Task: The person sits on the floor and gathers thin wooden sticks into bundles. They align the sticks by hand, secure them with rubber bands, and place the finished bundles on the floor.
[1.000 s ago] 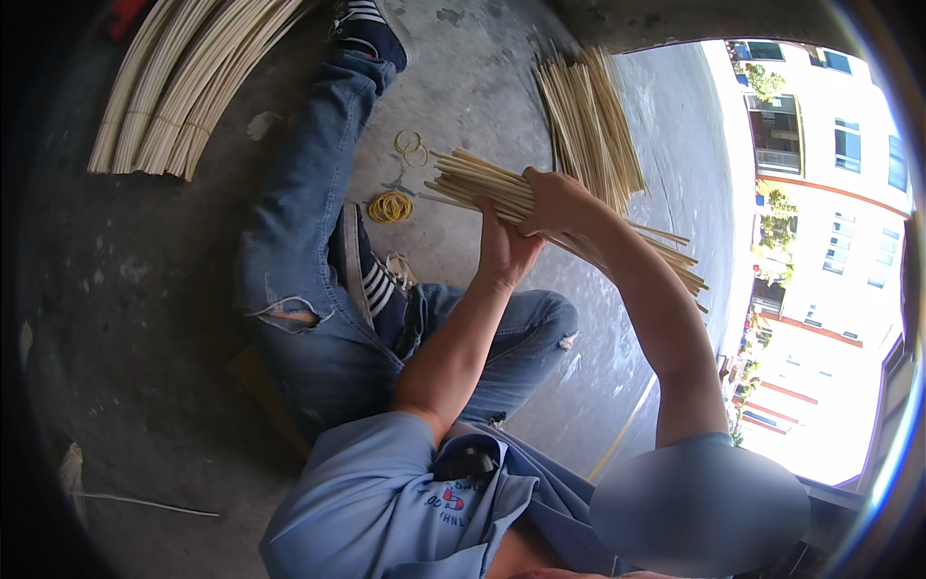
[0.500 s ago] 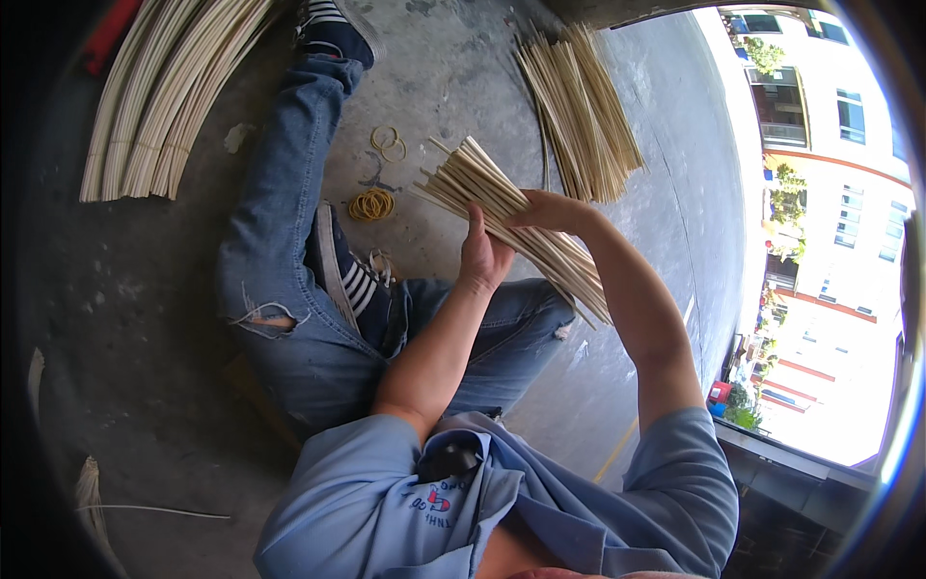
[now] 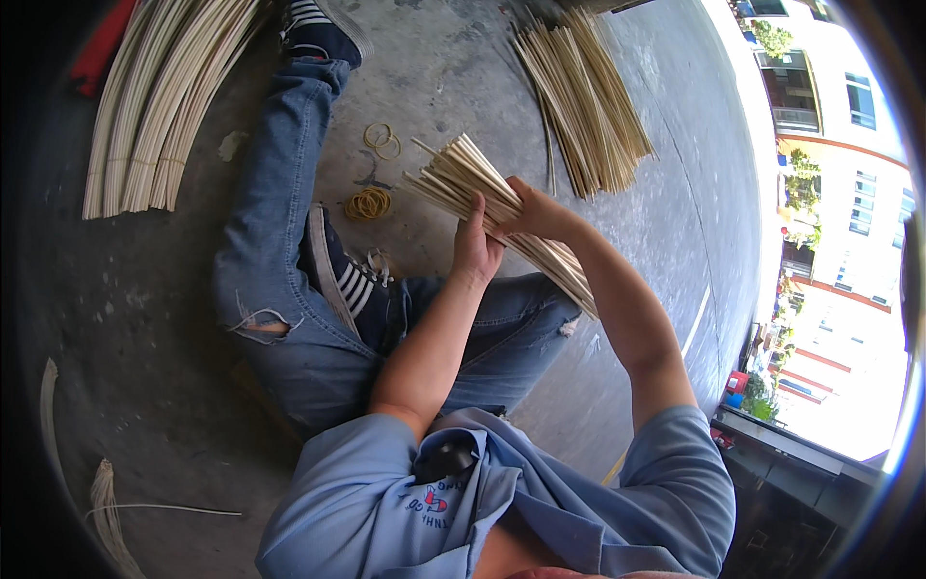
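A bundle of thin pale wooden sticks [image 3: 461, 174] slants above my bent right leg, its uneven ends fanning out at the upper left. My left hand [image 3: 476, 243] cups the bundle from below, thumb up along its near side. From the right, my right hand [image 3: 536, 212] wraps over the sticks just beside it, fingers closed around them. The lower end of the bundle reaches over my right knee. To the left on the floor lie a heap of yellow rubber bands [image 3: 367, 204] and a few loose bands [image 3: 382, 141].
A loose pile of similar sticks [image 3: 588, 106] lies on the concrete floor at the far right. Long tied bundles [image 3: 154, 116] lie at the far left beside a red object [image 3: 104, 48]. More strands [image 3: 111, 521] sit at the lower left. My outstretched leg [image 3: 280, 174] crosses the left side.
My right hand has shifted slightly left along the bundle, closer to my left hand. The bundle's fanned ends have moved a little, and the whole view has turned slightly.
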The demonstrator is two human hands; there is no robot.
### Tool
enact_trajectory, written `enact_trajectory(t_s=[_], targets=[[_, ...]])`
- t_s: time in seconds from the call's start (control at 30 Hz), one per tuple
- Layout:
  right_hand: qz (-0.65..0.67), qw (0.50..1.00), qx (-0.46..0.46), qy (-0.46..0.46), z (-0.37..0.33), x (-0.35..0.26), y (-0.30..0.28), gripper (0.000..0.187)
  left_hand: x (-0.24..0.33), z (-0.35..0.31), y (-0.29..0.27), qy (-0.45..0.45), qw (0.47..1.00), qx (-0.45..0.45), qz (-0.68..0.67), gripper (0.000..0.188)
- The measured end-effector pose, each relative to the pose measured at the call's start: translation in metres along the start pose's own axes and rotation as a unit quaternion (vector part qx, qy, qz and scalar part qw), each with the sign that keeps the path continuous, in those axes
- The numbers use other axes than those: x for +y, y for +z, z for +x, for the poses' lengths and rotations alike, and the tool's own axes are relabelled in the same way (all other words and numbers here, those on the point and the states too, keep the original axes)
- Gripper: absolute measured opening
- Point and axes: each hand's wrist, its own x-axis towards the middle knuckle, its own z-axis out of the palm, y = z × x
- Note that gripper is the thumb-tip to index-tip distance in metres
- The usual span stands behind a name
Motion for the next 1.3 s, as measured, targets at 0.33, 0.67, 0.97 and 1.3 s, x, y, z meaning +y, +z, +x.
enact_trajectory(t_s=[0.33,0.67,0.97,1.3], targets=[[0.183,0.983,-0.022,-0.004,-0.016,0.034,-0.014,0.069,-0.004,-0.008,0.015,-0.063,0.996,-0.017,-0.059,0.07],[0.042,0.998,-0.037,0.008,-0.01,0.013,-0.006,0.079,0.003,-0.01,0.027,-0.006,0.992,-0.066,-0.106,0.085],[-0.226,0.949,-0.199,0.095,-0.004,-0.031,-0.012,0.108,0.007,-0.011,0.017,-0.022,0.999,-0.016,-0.035,0.062],[-0.287,0.948,0.125,0.061,-0.028,-0.029,0.069,0.078,0.011,-0.004,0.005,-0.004,0.984,0.174,-0.034,0.043]])
